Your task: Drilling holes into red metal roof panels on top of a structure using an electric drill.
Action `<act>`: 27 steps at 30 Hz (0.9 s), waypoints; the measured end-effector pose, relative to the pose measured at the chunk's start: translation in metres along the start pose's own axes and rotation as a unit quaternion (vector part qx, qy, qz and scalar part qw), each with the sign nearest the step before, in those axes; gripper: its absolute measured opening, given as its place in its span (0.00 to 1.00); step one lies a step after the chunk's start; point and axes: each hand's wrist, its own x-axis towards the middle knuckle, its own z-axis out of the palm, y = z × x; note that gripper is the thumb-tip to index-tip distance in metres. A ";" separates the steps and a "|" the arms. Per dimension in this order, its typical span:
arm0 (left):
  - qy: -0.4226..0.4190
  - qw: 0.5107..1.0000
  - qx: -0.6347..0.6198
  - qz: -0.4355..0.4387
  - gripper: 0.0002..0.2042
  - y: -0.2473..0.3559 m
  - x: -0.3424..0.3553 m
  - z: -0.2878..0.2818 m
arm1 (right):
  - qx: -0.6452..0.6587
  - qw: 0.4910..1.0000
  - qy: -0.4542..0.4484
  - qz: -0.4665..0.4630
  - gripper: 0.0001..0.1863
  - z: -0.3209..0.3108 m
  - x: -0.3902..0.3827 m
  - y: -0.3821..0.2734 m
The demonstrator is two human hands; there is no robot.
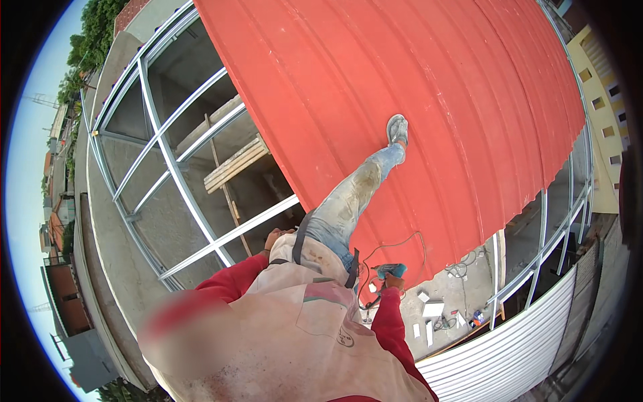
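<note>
Pointing left at lower centre, the teal power tool [394,271] is gripped by the right hand [394,282]; the left hand's [274,238] hold cannot be told.

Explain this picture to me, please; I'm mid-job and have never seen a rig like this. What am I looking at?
There's no machine here: a person works with two bare hands. The single view comes from a wide fisheye camera on their head, looking down, so straight edges bend toward the rim. Picture left is the person's left.

One shoe rests on ribbed red roofing; a dark cord loops across it. Left of that is an open metal frame. The right hand holds a teal power tool, apparently a drill. The left hand is by the hip, partly hidden; I can't tell whether it holds anything.
</note>
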 end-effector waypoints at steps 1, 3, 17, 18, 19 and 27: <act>0.004 1.000 0.001 0.007 0.11 -0.002 0.004 0.004 | 0.039 0.999 -0.027 0.018 0.19 -0.003 -0.004 0.008; 0.023 0.999 -0.038 0.020 0.11 -0.003 0.007 0.016 | 0.037 0.999 -0.024 -0.008 0.19 0.013 0.054 0.067; 0.041 0.986 0.162 -0.003 0.16 0.007 -0.016 0.049 | -0.025 0.998 -0.048 0.017 0.23 -0.019 -0.075 0.045; 0.059 0.988 0.139 -0.010 0.16 0.008 -0.017 0.050 | -0.070 0.997 -0.035 0.007 0.27 -0.030 -0.102 0.027; 0.117 0.985 0.128 0.009 0.16 0.016 -0.020 0.045 | -0.053 0.994 -0.087 0.031 0.37 -0.048 -0.134 0.001; 0.112 0.986 0.015 -0.122 0.11 0.087 -0.029 -0.021 | -0.179 0.977 -0.108 -0.046 0.30 -0.013 -0.086 0.052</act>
